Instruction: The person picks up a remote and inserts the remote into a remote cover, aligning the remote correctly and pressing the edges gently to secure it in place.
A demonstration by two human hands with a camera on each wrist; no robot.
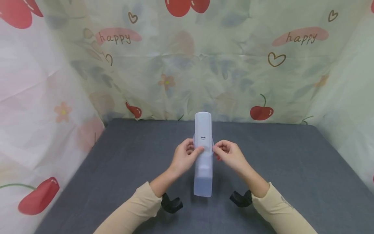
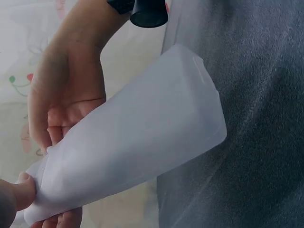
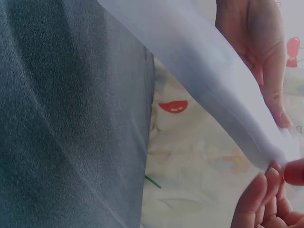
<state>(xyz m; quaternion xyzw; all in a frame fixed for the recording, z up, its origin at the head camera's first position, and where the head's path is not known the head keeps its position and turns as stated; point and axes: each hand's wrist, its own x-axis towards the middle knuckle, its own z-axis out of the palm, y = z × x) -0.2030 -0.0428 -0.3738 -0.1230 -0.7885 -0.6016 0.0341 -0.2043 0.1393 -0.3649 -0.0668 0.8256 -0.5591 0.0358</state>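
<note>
A long white plastic device (image 1: pixel 203 156) stands roughly upright over the table, with a small dark port on its near face and a more translucent, box-shaped lower end. My left hand (image 1: pixel 185 156) grips its left side midway up, thumb across the near face and fingers curled behind. At the right edge, my right hand (image 1: pixel 232 156) has its thumb and bent forefinger pinched together against the device. The left wrist view shows the broad lower end of the white device (image 2: pixel 142 118) close up. Fingers of my right hand (image 3: pixel 261 204) meet the device's edge in the right wrist view.
A dark grey cloth covers the table (image 1: pixel 131 143). Behind it hangs a printed curtain (image 1: pixel 201 74) with cherries and hearts, and more curtain runs along both sides. Black wrist mounts (image 1: pixel 172 204) sit under each forearm near the sleeve cuffs.
</note>
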